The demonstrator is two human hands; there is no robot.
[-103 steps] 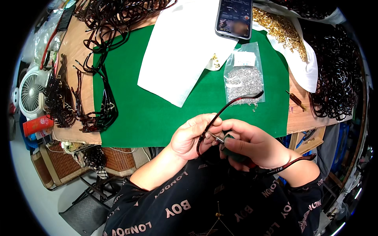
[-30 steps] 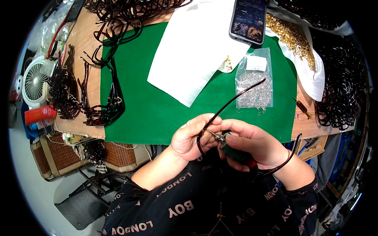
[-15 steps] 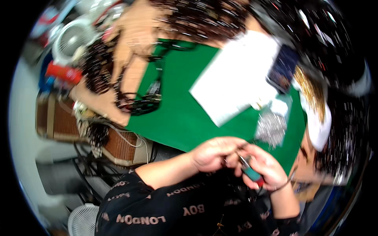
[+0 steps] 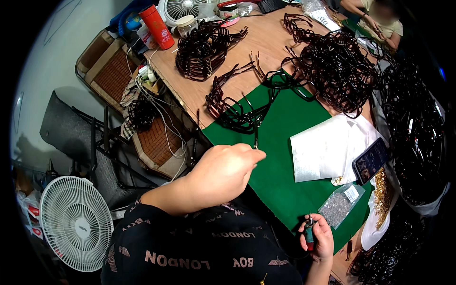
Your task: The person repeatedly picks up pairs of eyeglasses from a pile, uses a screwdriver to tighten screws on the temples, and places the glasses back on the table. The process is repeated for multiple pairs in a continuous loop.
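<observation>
My left hand (image 4: 227,166) reaches over the near edge of the green mat (image 4: 278,190), fingers pinched on the dark temple of an eyeglass frame (image 4: 256,137). That temple runs up to a small cluster of dark brown eyeglass frames (image 4: 242,121) on the mat's far left corner. Lower right, beside the mat's edge, my right hand (image 4: 324,240) is closed around a small screwdriver (image 4: 309,233) with a green and red handle, its tip pointing up. Near that hand lies a clear bag (image 4: 337,211) of tiny silvery pieces.
A white cloth (image 4: 313,149), a phone (image 4: 370,160) and golden bits (image 4: 382,202) lie to the right. Dark frames heap up at the far side (image 4: 332,66). A red bottle (image 4: 156,28) stands far left; a white fan (image 4: 78,223) is lower left. A person (image 4: 380,23) sits across.
My hands, together before my body earlier, are now apart. The left has gone forward to the frames; the right has drawn away lower right with the screwdriver. The view has turned too.
</observation>
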